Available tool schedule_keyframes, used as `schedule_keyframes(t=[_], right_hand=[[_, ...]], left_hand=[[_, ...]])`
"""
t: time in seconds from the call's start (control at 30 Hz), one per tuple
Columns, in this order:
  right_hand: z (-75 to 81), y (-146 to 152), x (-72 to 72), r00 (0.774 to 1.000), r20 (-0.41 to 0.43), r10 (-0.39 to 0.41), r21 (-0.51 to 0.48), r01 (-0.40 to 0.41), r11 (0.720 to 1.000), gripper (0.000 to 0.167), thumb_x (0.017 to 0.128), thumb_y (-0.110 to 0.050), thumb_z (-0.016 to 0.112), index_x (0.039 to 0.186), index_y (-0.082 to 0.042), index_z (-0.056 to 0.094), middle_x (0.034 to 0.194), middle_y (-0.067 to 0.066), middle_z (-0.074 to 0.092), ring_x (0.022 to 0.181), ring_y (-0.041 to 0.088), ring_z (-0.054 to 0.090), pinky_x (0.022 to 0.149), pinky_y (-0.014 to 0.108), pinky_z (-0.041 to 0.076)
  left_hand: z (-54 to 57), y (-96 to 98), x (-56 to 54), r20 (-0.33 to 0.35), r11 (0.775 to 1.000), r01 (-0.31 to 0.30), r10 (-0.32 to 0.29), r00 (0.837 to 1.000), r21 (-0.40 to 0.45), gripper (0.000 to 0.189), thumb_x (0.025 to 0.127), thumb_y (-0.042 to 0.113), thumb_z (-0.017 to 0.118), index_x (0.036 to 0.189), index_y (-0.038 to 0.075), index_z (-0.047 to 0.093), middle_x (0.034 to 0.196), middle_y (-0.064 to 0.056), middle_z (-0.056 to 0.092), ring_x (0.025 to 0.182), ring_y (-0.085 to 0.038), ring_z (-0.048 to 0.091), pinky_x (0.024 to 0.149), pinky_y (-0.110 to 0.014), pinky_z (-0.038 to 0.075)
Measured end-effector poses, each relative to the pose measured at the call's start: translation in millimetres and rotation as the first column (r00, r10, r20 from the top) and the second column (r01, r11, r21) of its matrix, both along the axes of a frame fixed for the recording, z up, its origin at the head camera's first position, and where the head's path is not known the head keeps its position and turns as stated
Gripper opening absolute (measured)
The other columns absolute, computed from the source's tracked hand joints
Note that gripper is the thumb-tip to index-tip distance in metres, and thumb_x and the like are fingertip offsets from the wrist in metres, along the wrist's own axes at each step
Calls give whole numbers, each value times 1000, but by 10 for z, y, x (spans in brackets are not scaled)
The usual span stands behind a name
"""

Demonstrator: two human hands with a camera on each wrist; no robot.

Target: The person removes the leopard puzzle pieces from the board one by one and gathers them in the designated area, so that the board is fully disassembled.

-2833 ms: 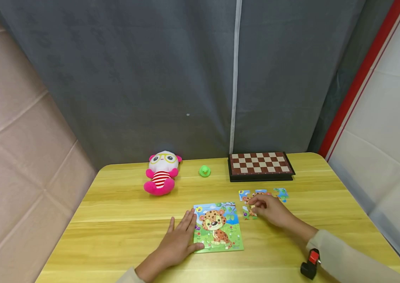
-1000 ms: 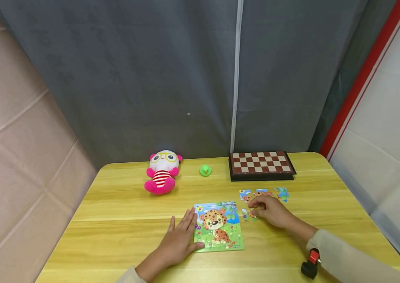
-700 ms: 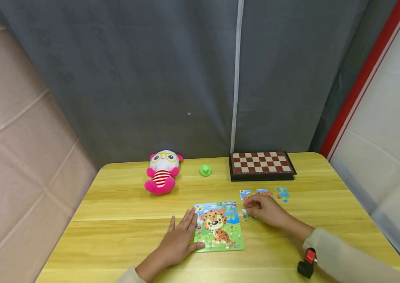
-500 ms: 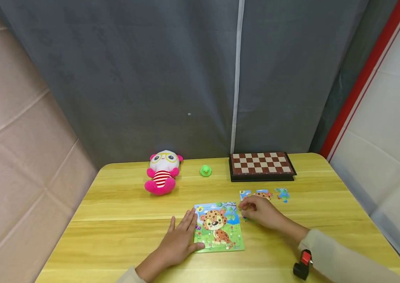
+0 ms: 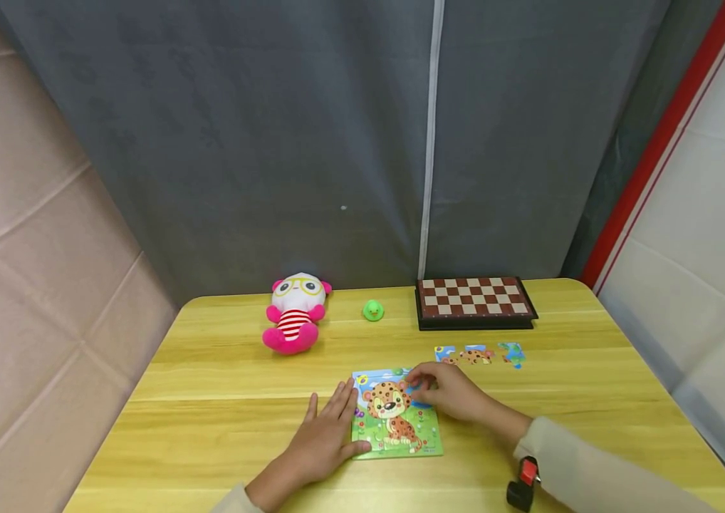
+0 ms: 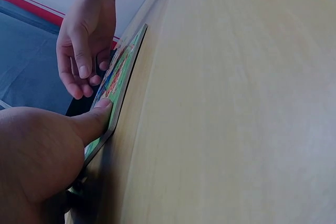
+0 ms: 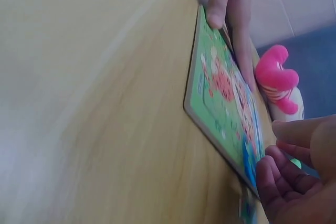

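On one table [image 5: 228, 388] lie one puzzle [image 5: 393, 422], three visible puzzle pieces [image 5: 478, 355] in a row near its 2 o'clock side, one plush toy [image 5: 295, 317] between 10 and 11, one green duck [image 5: 372, 311] just short of 12, and one checkered box [image 5: 474, 303] at 1.

Two hands are at the puzzle. The left hand [image 5: 320, 438], palm down, points to 1 o'clock, fingers straight along the 9 o'clock edge, thumb resting on the 8 o'clock corner; it grasps nothing. The right hand [image 5: 449, 394] comes in from 4 o'clock over the puzzle's 1 o'clock corner, fingers bent toward the thumb; whether they pinch anything I cannot tell.
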State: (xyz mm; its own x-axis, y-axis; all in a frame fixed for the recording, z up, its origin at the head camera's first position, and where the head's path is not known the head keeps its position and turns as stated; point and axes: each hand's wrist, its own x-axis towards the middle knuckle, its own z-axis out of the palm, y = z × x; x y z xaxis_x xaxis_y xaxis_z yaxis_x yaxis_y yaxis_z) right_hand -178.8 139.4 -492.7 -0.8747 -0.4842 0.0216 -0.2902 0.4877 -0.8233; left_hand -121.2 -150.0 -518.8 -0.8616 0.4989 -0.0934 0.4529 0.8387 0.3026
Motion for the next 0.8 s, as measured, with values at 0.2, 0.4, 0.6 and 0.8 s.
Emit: schedule_keyframes(t=[0.2,0.4,0.6,0.8], right_hand=[[-30,-146,48,999,31,12,-22,-11,1000,21,91,-4,77,112,-3,73,98,4,69,83,14,61,70,23,53],[-45,-236,92,1000,-14,18,23,-18,1000,31,88,-10,82,116,-3,73,98,4,65,83,15,56,70,23,50],[-71,-290,127,999,-41,2,110,2,994,46,84,-21,87,124,-6,70,97,1,59,85,17,52,70,26,46],[-97,-338,155,997,-73,0,160,12,987,51,82,-25,88,127,-9,69,121,3,66,110,24,62,94,47,54]], left_hand=[[7,5,11,-5,1000,1,-1,1000,5,97,97,68,49,163,3,21,173,-12,4,159,-32,11,121,-70,9],[18,4,19,-6,1000,0,0,1000,1,98,97,68,50,163,3,21,173,-12,5,159,-32,11,122,-70,9],[23,1,12,1,1000,3,-3,1000,3,97,97,68,49,164,3,21,174,-11,4,159,-31,11,122,-70,8],[14,1,6,0,1000,3,-3,1000,3,97,97,68,49,163,3,21,174,-11,4,159,-31,10,122,-70,7]])
